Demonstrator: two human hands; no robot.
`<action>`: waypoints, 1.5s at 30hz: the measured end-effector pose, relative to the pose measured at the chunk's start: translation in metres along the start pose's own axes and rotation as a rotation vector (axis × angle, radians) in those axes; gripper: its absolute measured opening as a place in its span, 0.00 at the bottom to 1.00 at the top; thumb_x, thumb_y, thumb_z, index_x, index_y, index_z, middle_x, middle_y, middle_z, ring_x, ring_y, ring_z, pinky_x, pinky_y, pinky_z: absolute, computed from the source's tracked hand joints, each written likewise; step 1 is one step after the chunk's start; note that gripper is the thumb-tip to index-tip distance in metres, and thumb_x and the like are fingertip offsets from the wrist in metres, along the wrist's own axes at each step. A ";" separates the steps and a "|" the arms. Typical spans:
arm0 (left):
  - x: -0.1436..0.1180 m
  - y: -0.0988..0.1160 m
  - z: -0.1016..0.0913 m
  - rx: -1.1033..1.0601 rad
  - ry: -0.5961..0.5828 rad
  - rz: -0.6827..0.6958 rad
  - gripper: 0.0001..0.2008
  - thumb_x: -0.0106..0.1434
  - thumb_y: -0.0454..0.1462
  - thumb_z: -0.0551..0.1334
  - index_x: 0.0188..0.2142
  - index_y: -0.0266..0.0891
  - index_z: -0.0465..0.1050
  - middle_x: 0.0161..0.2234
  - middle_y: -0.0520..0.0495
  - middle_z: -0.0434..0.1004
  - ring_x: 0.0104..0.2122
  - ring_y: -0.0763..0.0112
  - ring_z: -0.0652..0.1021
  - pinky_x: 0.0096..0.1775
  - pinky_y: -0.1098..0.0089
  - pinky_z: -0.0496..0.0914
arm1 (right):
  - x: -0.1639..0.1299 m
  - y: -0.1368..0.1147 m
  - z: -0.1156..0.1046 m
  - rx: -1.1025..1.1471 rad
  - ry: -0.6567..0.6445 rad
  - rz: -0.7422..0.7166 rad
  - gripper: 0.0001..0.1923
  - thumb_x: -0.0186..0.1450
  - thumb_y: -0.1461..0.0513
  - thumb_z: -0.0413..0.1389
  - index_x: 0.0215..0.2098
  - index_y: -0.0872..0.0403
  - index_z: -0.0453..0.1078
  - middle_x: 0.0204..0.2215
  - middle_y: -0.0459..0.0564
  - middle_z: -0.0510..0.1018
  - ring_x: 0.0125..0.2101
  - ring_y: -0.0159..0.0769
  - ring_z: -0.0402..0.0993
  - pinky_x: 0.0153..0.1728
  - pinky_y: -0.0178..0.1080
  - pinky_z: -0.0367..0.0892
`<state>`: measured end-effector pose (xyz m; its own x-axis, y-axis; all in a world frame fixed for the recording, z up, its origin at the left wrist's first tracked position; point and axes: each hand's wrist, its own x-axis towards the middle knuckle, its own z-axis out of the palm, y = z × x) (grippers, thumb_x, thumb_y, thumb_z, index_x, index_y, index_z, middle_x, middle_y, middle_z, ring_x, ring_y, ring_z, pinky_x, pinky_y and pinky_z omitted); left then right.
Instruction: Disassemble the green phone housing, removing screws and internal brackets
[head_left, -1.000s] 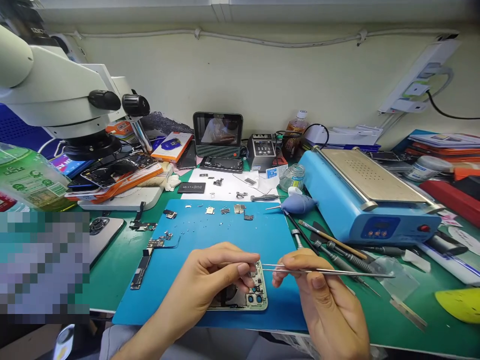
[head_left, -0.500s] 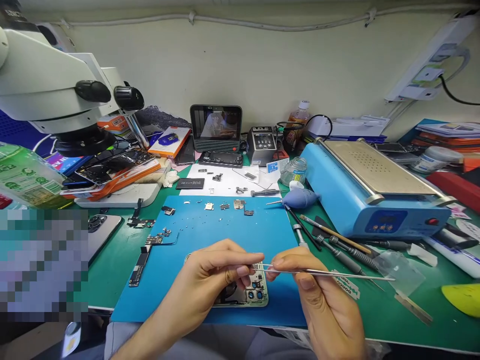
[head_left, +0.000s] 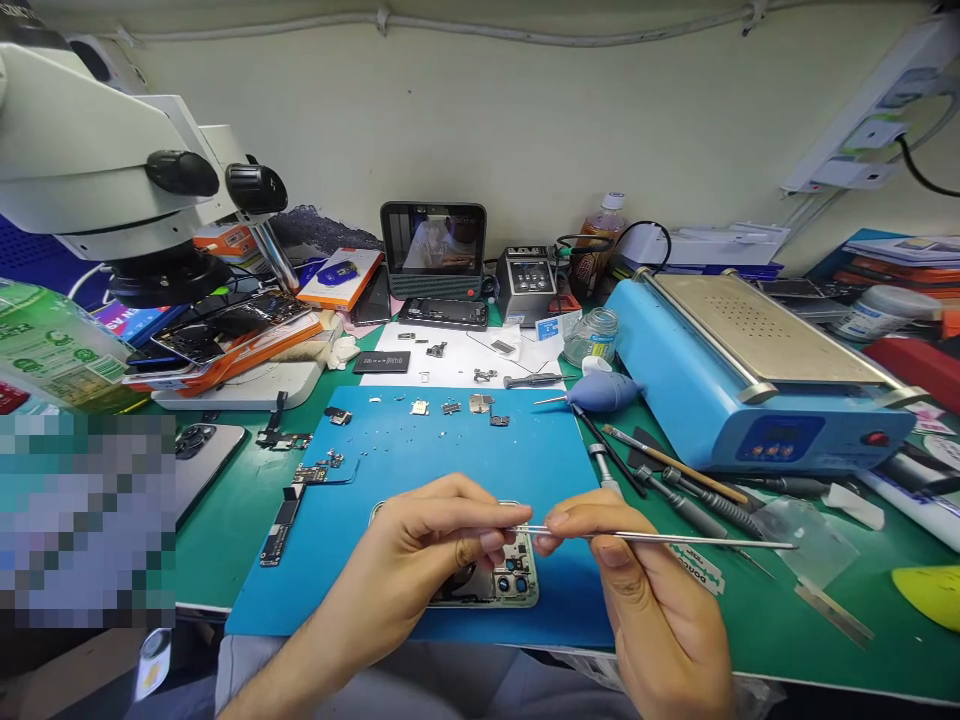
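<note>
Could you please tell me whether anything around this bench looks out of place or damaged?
Two things, perhaps. A razor blade lies loose on the green tabletop beside the right hand, where it could nick someone. Past the microscope, a rough, dark patch against the wall may be damage.

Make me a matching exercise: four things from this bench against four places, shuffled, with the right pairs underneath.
1. tweezers
2. opened phone
3. flat black slab
4. microscope

A. at the left edge of the white paper
B. at the upper left of the picture
C. in the fingers of the right hand
D. on the blue mat, partly hidden by the left hand

Pairs: 1-C, 2-D, 3-A, 4-B
</note>
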<state>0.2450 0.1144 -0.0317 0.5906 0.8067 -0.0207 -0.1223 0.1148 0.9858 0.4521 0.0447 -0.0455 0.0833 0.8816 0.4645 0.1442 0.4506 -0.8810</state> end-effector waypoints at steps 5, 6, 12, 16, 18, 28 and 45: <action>0.001 0.002 0.001 0.021 0.013 0.000 0.12 0.71 0.36 0.70 0.49 0.54 0.90 0.40 0.48 0.83 0.36 0.74 0.80 0.37 0.78 0.73 | 0.000 0.003 0.001 -0.005 0.023 -0.014 0.16 0.82 0.61 0.48 0.50 0.45 0.78 0.40 0.48 0.80 0.45 0.36 0.78 0.47 0.37 0.76; 0.001 0.002 0.002 0.023 0.018 -0.007 0.12 0.70 0.37 0.70 0.49 0.54 0.89 0.40 0.49 0.84 0.36 0.75 0.80 0.37 0.78 0.73 | 0.000 0.003 0.001 -0.009 0.021 -0.010 0.16 0.82 0.62 0.47 0.50 0.45 0.78 0.40 0.47 0.80 0.44 0.35 0.78 0.47 0.36 0.76; -0.001 0.001 0.006 -0.156 0.071 -0.147 0.14 0.68 0.39 0.73 0.52 0.54 0.88 0.42 0.50 0.89 0.39 0.71 0.85 0.42 0.76 0.78 | 0.002 0.000 0.000 -0.013 0.050 0.015 0.17 0.82 0.61 0.47 0.48 0.45 0.78 0.39 0.47 0.79 0.42 0.34 0.78 0.47 0.36 0.75; 0.000 0.003 0.004 -0.183 0.062 -0.195 0.13 0.66 0.39 0.75 0.50 0.49 0.89 0.43 0.48 0.90 0.39 0.69 0.85 0.42 0.74 0.79 | 0.004 0.000 0.000 -0.022 0.063 0.041 0.16 0.82 0.61 0.48 0.46 0.46 0.79 0.38 0.47 0.79 0.40 0.34 0.79 0.45 0.37 0.76; 0.001 0.004 0.003 -0.184 0.053 -0.208 0.12 0.65 0.39 0.75 0.48 0.47 0.90 0.41 0.47 0.91 0.37 0.70 0.85 0.41 0.74 0.78 | 0.004 0.000 0.000 -0.014 0.053 0.047 0.16 0.81 0.60 0.48 0.46 0.47 0.79 0.38 0.48 0.79 0.40 0.36 0.79 0.44 0.38 0.76; 0.001 0.002 0.007 -0.226 0.045 -0.158 0.04 0.65 0.38 0.76 0.38 0.42 0.90 0.37 0.47 0.90 0.33 0.70 0.84 0.37 0.74 0.78 | 0.001 0.002 -0.002 0.042 -0.003 0.042 0.16 0.81 0.61 0.48 0.49 0.47 0.79 0.39 0.51 0.80 0.42 0.39 0.79 0.44 0.40 0.77; 0.000 0.002 0.005 -0.207 0.109 -0.194 0.05 0.61 0.37 0.77 0.37 0.41 0.90 0.33 0.47 0.90 0.33 0.67 0.86 0.37 0.72 0.79 | 0.000 -0.002 -0.001 -0.061 0.013 -0.016 0.16 0.80 0.62 0.49 0.49 0.46 0.80 0.38 0.51 0.81 0.42 0.40 0.80 0.44 0.41 0.76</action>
<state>0.2490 0.1115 -0.0288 0.5307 0.8147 -0.2339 -0.1824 0.3793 0.9071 0.4524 0.0437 -0.0438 0.0937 0.8724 0.4797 0.2058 0.4545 -0.8667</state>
